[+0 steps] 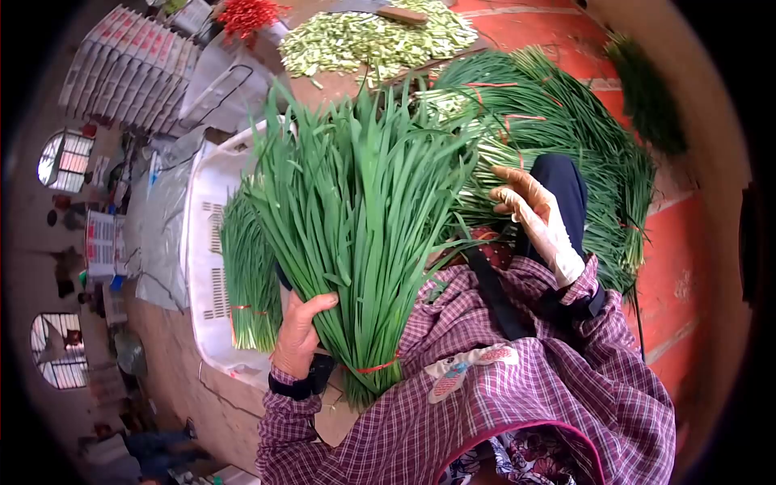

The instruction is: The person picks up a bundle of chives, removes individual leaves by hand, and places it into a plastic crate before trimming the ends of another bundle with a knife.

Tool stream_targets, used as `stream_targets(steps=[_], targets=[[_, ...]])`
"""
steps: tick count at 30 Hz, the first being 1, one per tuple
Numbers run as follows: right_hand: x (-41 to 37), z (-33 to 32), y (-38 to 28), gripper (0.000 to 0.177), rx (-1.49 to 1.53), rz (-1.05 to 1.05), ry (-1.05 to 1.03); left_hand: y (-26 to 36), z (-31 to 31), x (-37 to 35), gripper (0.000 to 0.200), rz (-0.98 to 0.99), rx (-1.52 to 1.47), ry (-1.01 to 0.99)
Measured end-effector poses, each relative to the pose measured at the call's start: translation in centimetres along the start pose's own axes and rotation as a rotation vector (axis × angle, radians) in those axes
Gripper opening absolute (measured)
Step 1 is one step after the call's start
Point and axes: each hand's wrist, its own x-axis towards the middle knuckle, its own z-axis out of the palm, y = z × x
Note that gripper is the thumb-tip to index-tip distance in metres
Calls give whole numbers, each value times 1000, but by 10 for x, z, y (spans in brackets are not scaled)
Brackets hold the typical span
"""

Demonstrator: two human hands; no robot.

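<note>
Plaid smock (558, 388) closest, your left hand (297, 335) clasps the banded green bunch (364, 242) before you, near the white crate (203, 267), gloved right hand (543, 222) loosely spread, free of it: seemingly mid-handling, next calling for steady grip.

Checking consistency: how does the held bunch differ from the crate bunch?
The held bunch is in the left hand; the crate bunch rests in the white crate. The held bunch fans broadly; the crate bunch looks narrower, though partly hidden. Below its red band, the held bunch is green; the crate bunch shows pale stems. Both are leafy and green.
</note>
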Motion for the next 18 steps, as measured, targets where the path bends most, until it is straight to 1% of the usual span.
stream_targets(steps=[1, 2, 3, 4, 5, 6, 7, 9, 10, 11, 13, 15, 16, 17, 18], targets=[[3, 10, -5, 40, -15, 7, -44, -5, -17, -10, 53, 52, -52, 75], [6, 19, -10, 39, -40, 24, -100, -9, -32, -19, 53, 84, -129, 94], [13, 29, 0, 37, -27, -6, -169, -12, -44, -28, 54, 115, -203, 110], [16, 40, -6, 36, -27, 25, -238, -16, -52, -33, 54, 142, -198, 146], [17, 50, -13, 35, -34, 60, -302, -21, -57, -37, 54, 155, -279, 195], [20, 60, -14, 33, -23, 40, -337, -24, -59, -42, 53, 171, -361, 237], [19, 73, -26, 29, 4, 49, -333, -23, -58, -46, 53, 191, -363, 256], [27, 94, -43, 20, -179, -371, -327, -22, -50, -50, 50, 231, -320, 285], [29, 105, -57, 13, -163, -401, -331, -24, -50, -50, 48, 262, -269, 278], [26, 114, -82, 11, -112, -317, -394, -23, -46, -50, 48, 268, -267, 282], [41, 144, -83, 11, -139, -709, -398, -20, -40, -47, 47, 271, -210, 279], [46, 167, -91, 12, -186, -708, -411, -20, -35, -44, 45, 278, -185, 268], [46, 176, -94, 13, -117, -481, -474, -21, -34, -44, 44, 279, -166, 261], [52, 189, -85, 14, -36, -530, -449, -21, -33, -44, 44, 281, -147, 256], [56, 191, -84, 14, -5, -454, -500, -20, -31, -44, 43, 284, -158, 235]])
